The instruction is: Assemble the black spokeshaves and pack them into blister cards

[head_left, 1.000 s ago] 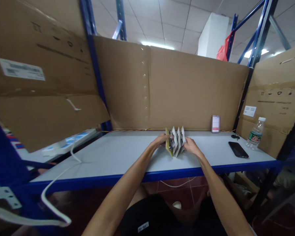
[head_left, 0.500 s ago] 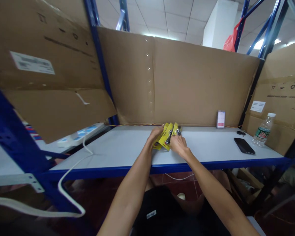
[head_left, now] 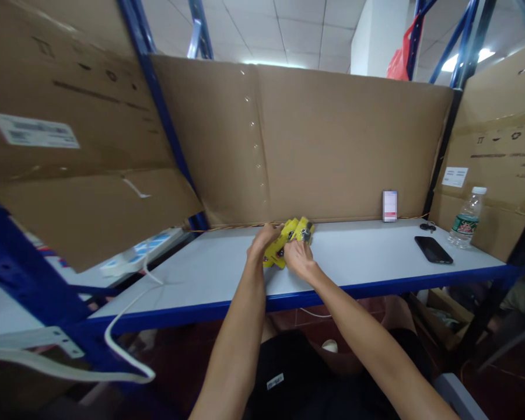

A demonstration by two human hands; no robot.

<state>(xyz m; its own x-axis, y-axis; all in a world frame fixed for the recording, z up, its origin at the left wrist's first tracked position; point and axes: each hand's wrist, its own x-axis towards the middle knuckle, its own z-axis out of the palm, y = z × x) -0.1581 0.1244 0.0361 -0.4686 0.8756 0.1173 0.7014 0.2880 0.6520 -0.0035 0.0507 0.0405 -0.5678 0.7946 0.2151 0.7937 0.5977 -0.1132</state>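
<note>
Gripping a small fan of yellow packets (head_left: 286, 239), the left hand (head_left: 259, 242) closes on their left side and the right hand (head_left: 298, 259) clamps them from the right and front, the fingers of both wrapped tight on the bundle. The packets tilt up and away from the person, and a small dark and silver piece shows on the foremost one. They sit between the two hands above the middle of the grey shelf surface (head_left: 367, 256), about halfway between its blue front edge and its back edge; whether they touch the surface cannot be told.

Behind them a cardboard sheet (head_left: 341, 140) stands along the back edge. A small white and red box (head_left: 389, 205) stands upright against it toward the back right corner, with a dark bunch of keys (head_left: 427, 227) just beside it. A black phone (head_left: 433, 249) lies flat near the right edge, and a water bottle (head_left: 466, 217) stands at that edge. A white power strip (head_left: 135, 252) lies off the left edge, its cable (head_left: 118, 326) hanging down.
</note>
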